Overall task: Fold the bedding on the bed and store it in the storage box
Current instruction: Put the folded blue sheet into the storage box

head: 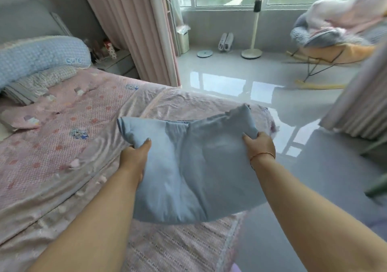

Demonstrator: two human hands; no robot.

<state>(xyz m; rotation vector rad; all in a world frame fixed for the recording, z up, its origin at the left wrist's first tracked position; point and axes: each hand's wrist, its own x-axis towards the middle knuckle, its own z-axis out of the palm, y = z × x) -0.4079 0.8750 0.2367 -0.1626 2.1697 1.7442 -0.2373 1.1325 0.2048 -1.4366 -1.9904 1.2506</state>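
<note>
A folded light-blue piece of bedding [188, 167] hangs in the air over the foot corner of the bed [62, 146], held up from both sides. My left hand [137, 155] grips its left edge, thumb on top and fingers hidden beneath. My right hand [259, 146] grips its right edge, where the cloth bunches up. The bed is covered with a pink patterned spread. No storage box is in view.
A blue pillow [39, 57] and a checked pillow [41, 81] lie at the head of the bed. Glossy grey floor [230, 78] stretches to the right. By the window stand a fan [254, 20], slippers [226, 42] and a rocking chair [335, 49] piled with blankets. Pink curtains [134, 24] hang behind the bed.
</note>
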